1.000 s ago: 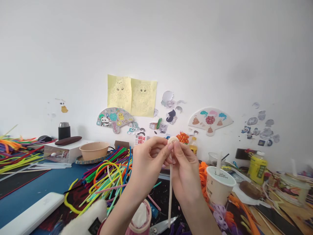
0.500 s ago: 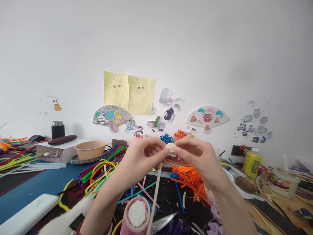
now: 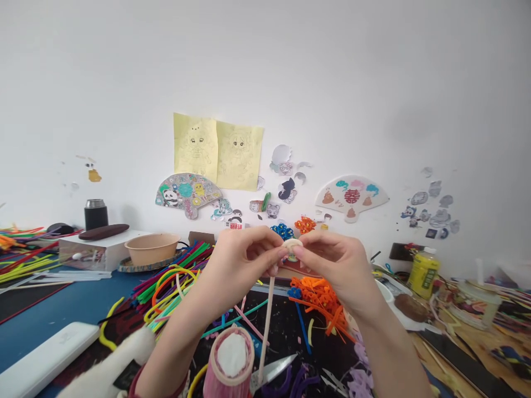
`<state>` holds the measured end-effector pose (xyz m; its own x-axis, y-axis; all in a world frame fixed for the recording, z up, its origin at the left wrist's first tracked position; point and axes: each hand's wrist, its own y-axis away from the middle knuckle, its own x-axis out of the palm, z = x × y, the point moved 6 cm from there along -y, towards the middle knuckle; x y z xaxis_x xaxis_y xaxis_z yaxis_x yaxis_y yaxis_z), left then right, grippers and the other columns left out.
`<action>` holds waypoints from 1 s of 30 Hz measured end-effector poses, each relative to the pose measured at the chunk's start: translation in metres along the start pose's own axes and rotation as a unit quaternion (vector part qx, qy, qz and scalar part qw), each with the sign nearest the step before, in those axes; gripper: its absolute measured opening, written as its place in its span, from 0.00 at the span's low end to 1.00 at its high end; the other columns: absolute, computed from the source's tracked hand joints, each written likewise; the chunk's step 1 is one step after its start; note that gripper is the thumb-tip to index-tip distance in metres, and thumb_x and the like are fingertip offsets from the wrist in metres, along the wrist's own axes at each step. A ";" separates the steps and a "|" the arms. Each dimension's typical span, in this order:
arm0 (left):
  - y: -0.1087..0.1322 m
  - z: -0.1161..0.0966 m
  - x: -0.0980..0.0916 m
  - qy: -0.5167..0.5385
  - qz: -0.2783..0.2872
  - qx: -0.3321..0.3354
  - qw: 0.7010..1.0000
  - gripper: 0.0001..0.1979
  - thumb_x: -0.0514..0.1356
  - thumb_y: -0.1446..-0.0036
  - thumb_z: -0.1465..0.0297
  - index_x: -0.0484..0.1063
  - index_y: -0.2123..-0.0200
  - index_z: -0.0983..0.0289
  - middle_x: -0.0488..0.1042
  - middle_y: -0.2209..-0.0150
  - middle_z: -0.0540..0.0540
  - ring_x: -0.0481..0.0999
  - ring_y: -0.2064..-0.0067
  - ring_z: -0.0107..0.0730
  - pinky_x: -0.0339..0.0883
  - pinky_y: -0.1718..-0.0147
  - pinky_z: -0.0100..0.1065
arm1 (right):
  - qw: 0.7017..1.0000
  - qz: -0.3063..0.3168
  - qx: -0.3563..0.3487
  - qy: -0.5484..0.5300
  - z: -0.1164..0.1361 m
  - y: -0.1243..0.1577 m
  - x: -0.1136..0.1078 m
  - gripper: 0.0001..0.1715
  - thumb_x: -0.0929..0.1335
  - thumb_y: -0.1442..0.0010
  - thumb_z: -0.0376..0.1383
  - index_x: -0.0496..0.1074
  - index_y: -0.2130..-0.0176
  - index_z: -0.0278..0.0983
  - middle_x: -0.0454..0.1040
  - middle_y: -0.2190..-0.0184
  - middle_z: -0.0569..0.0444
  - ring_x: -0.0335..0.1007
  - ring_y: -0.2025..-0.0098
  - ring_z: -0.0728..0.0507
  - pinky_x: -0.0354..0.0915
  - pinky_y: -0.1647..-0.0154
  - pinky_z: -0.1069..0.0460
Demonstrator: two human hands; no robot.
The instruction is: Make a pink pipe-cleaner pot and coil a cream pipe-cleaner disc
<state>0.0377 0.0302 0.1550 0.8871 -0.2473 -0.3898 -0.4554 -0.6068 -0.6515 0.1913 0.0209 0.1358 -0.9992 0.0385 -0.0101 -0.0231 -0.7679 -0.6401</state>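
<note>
Between both hands, raised over the middle of the desk, is a small cream pipe-cleaner coil (image 3: pixel 292 244). My left hand (image 3: pixel 253 254) pinches its left side with thumb and forefinger. On its right side, the thumb and fingertips of my right hand (image 3: pixel 329 258) are closed. A long straight cream pipe-cleaner length (image 3: pixel 269 326) hangs below my left fingers. Its lower end passes beside a pink cup-like holder with a white top (image 3: pixel 232 356) and in front of the scissors (image 3: pixel 276 369).
Orange pipe-cleaner pieces (image 3: pixel 321 298) lie behind my right wrist. Colourful pipe cleaners (image 3: pixel 166 293), a beige bowl (image 3: pixel 152 250) and a white power bank (image 3: pixel 50 359) are at left. A yellow bottle (image 3: pixel 423 273) stands at right; two decorated fans hang on the wall.
The coil has tilted in my fingers and now shows a curved band rather than a round face. The hanging length has swung slightly right. Both hands keep their grip.
</note>
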 end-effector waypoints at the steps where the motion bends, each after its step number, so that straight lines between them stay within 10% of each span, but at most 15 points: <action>1: 0.000 0.000 0.000 0.010 -0.005 0.000 1.000 0.07 0.62 0.41 0.69 0.76 0.69 0.66 0.75 0.77 0.51 0.74 0.76 0.24 0.69 0.76 0.23 | 1.000 -0.006 -0.005 -0.007 0.000 0.000 0.001 0.05 0.77 0.50 0.37 0.80 0.71 0.40 0.79 0.74 0.56 0.74 0.73 0.48 0.71 0.73 0.56; 22: -0.004 0.017 0.009 0.217 -0.122 0.002 0.968 0.08 0.66 0.45 0.68 0.72 0.69 0.66 0.74 0.78 0.48 0.74 0.77 0.22 0.71 0.77 0.22 | 0.952 -0.151 -0.020 -0.266 -0.020 0.001 0.025 0.09 0.80 0.57 0.36 0.79 0.75 0.37 0.78 0.76 0.56 0.72 0.75 0.50 0.70 0.73 0.57; 30: -0.004 0.019 0.003 0.210 -0.137 -0.001 0.968 0.08 0.66 0.45 0.68 0.73 0.69 0.67 0.73 0.79 0.47 0.72 0.78 0.19 0.68 0.78 0.20 | 0.979 -0.147 -0.112 -0.082 -0.013 -0.001 0.012 0.04 0.76 0.47 0.39 0.81 0.69 0.40 0.80 0.73 0.55 0.74 0.71 0.47 0.72 0.68 0.51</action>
<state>0.0410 0.0461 0.1438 0.9270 -0.3625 0.0966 -0.1996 -0.6945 -0.6912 0.1803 0.0310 0.1263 -0.9426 0.1206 0.3114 -0.3216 -0.5787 -0.7494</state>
